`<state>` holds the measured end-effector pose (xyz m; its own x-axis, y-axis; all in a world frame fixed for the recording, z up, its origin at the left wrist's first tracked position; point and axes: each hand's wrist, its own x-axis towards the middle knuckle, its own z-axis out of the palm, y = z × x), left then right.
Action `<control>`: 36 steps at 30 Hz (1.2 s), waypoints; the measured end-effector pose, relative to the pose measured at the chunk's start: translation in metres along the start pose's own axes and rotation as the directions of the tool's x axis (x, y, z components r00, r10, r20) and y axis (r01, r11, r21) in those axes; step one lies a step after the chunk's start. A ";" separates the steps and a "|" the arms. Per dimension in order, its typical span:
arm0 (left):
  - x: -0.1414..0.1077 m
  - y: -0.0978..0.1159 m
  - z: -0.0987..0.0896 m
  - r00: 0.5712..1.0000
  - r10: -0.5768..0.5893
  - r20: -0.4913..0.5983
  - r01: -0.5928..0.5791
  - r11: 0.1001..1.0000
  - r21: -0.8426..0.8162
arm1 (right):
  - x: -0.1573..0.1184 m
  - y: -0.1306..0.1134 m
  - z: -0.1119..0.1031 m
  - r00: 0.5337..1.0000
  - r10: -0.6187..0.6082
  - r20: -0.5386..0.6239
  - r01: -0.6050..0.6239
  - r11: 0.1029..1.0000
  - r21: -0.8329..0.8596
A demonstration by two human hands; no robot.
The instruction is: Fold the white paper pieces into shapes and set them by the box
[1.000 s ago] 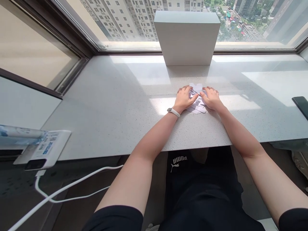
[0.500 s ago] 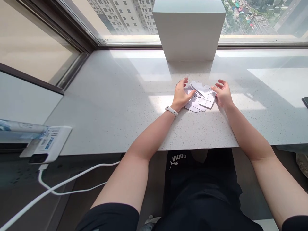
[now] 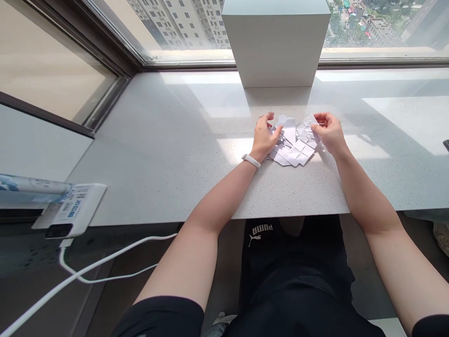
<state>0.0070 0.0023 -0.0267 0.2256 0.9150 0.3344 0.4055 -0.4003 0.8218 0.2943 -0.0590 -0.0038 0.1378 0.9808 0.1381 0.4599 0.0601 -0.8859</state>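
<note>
A loose pile of white paper pieces (image 3: 293,142) lies on the speckled white countertop (image 3: 168,164). My left hand (image 3: 265,135) rests against the pile's left side, with its thumb spread from the curved fingers and its thumb tip over the papers. It grips nothing that I can see. On the right side, my right hand (image 3: 329,131) has thumb and fingers pinched together on a piece of paper (image 3: 310,122) at the pile's upper right edge. Some of the paper's edge is hidden by the fingers. A white band circles my left wrist.
A tall white box (image 3: 277,51) stands behind the pile, against the window. At the left edge of the counter lies a white device (image 3: 79,206) with a white cable (image 3: 115,255) hanging from it. A dark object (image 3: 446,145) shows at the far right edge.
My right hand has shifted slightly right and its fingers have closed on a paper piece. The papers at the right have spread out and moved. My left hand is nearly where it was.
</note>
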 end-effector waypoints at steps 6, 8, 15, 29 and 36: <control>0.003 -0.010 0.004 0.999 -0.018 -0.031 0.017 0.999 -0.032 | -0.001 -0.020 -0.001 0.992 -0.072 -0.101 0.073 0.997 0.007; 0.004 -0.014 0.005 0.999 -0.017 -0.035 0.015 0.999 -0.048 | -0.010 -0.031 0.009 0.996 -0.089 0.005 0.089 0.996 -0.002; 0.003 -0.009 0.004 0.998 0.032 0.059 -0.032 0.999 -0.011 | -0.030 -0.044 0.005 0.970 -0.149 0.192 0.197 0.945 -0.260; -0.001 0.004 0.002 0.988 0.055 0.144 -0.061 0.997 0.039 | -0.038 -0.034 0.015 0.904 -0.167 0.394 0.307 0.895 -0.325; -0.001 0.009 -0.001 0.995 0.059 0.083 -0.055 0.997 -0.051 | -0.034 -0.034 0.012 0.920 -0.168 0.355 0.272 0.924 -0.270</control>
<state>0.0093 -0.0017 -0.0191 0.3221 0.8824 0.3430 0.3467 -0.4471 0.8246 0.2635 -0.0918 0.0160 -0.2617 0.9579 0.1184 0.6989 0.2727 -0.6612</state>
